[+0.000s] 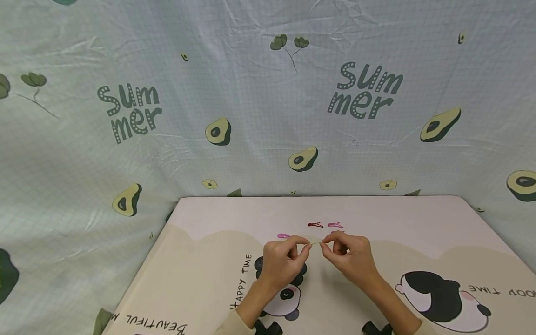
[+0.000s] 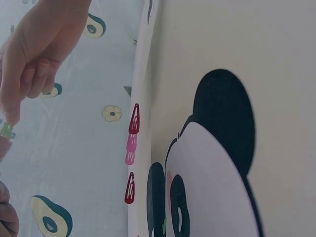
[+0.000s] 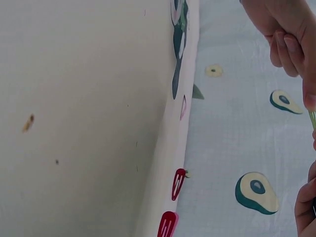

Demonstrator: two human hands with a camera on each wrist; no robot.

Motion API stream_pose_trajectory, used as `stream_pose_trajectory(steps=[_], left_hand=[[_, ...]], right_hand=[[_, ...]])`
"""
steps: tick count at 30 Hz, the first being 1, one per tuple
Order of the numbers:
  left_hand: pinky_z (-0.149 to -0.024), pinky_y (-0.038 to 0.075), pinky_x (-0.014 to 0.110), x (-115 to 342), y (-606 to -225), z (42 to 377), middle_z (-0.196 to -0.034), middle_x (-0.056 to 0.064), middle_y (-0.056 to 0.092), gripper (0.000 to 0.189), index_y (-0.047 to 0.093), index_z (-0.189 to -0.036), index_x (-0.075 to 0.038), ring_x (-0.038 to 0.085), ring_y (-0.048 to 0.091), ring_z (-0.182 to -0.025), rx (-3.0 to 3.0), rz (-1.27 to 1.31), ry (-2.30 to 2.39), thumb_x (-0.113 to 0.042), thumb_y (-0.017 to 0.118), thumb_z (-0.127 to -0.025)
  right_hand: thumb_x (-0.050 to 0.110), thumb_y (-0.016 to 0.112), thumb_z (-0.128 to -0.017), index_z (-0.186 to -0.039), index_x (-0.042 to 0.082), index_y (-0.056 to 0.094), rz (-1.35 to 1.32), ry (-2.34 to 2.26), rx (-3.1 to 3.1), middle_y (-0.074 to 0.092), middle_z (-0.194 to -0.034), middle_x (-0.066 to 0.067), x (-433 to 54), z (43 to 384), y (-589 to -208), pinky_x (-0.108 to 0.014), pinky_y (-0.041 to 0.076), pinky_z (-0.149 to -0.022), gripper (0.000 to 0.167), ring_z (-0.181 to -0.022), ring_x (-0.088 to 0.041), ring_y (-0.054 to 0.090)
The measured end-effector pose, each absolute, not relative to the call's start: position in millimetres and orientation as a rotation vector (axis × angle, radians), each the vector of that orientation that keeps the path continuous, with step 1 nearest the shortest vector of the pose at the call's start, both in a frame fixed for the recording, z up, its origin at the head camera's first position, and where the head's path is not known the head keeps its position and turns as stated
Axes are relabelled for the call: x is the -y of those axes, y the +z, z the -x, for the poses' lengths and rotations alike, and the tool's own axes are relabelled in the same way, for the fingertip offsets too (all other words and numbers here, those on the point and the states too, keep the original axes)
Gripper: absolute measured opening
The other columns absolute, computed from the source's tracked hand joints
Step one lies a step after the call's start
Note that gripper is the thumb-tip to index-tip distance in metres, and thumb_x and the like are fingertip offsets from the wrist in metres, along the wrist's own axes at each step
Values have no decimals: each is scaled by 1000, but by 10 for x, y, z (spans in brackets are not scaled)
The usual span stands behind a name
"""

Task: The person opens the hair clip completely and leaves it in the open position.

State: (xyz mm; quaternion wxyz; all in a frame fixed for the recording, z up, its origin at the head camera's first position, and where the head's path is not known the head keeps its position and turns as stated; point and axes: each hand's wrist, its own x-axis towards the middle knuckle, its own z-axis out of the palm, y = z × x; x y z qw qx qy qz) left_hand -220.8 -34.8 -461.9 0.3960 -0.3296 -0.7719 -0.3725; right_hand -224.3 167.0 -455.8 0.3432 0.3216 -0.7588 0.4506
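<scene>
Our left hand (image 1: 281,263) and right hand (image 1: 353,257) pinch a small green clip (image 1: 315,243) from opposite sides, thumbs against fingers, probably for steady control, above the table (image 1: 377,214) toward its far edge; other hair clips (image 1: 284,236) lie nearer that edge, spaced apart, probably leaving our fingers room.

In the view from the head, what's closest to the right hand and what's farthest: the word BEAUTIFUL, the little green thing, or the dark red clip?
From the right hand, nearest first:
1. Little green thing: at its fingertips, between both hands.
2. Dark red clip: on the table, just beyond the fingers.
3. Word BEAUTIFUL: far off, at the table's lower left.
</scene>
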Motion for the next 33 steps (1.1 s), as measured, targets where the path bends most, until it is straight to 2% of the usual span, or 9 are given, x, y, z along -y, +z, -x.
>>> stream_pose_trajectory(steps=[5, 18, 22, 33], left_hand=[[-47, 20, 7, 344, -4606, 2214, -46, -7, 43, 16, 75, -86, -12, -6, 29, -45, 1932, 854, -934, 0, 82, -79], [-48, 20, 6, 345, -4588, 2196, -46, -5, 43, 15, 75, -86, -10, -5, 29, -46, 1939, 869, -958, 1, 84, -79], [-48, 21, 6, 345, -4579, 2200, -46, -6, 43, 18, 76, -86, -10, -4, 30, -44, 1902, 884, -933, 2, 84, -77], [-47, 21, 5, 340, -4599, 2216, -46, -6, 45, 20, 76, -87, -10, -4, 32, -43, 1874, 893, -933, 4, 84, -75]], right_hand=[[5, 82, -81, -83, 13, 73, -835, 1157, 1969, 46, -55, 11, -1678, 2247, -4569, -10, 35, -50, 12, -54, 7, 38], [-14, 83, -65, -79, 11, 71, -819, 1166, 1952, 44, -52, 8, -1650, 2248, -4576, -11, 32, -48, 31, -52, 6, 36], [-12, 84, -67, -82, 14, 73, -817, 1164, 1964, 45, -53, 10, -1661, 2244, -4572, -10, 33, -49, 32, -53, 7, 37], [-10, 82, -72, -82, 12, 74, -812, 1201, 2000, 46, -53, 9, -1673, 2225, -4566, -11, 35, -51, 25, -54, 7, 37]])
